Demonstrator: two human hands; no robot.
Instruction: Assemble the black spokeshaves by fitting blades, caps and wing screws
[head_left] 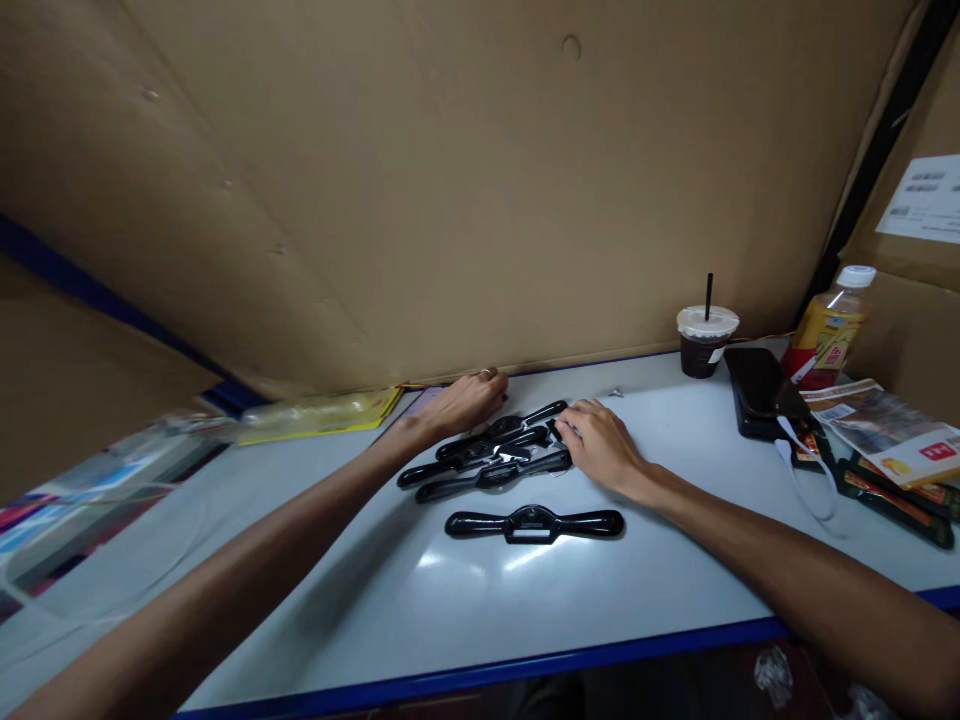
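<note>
Several black spokeshave bodies point(499, 478) lie in a loose pile on the white table, with small shiny metal parts point(514, 453) among them. One more spokeshave body point(532, 523) lies apart in front, level, its slot towards me. At the far side of the pile is my left hand point(469, 402), a ring on one finger, fingers curled down and their tips hidden. By the right-hand ends of the pile, my right hand point(604, 442) has its thumb and fingers drawn together beside a small dark piece; what they hold is unclear.
On the right stand a lidded cup with a straw point(701, 345) and a bottle point(832, 325). Near them lie a phone point(761, 382), a white cable point(806, 455) and printed packets point(892, 430). A yellow-edged plastic bag point(322, 415) lies back left. Cardboard point(480, 200) walls the rear.
</note>
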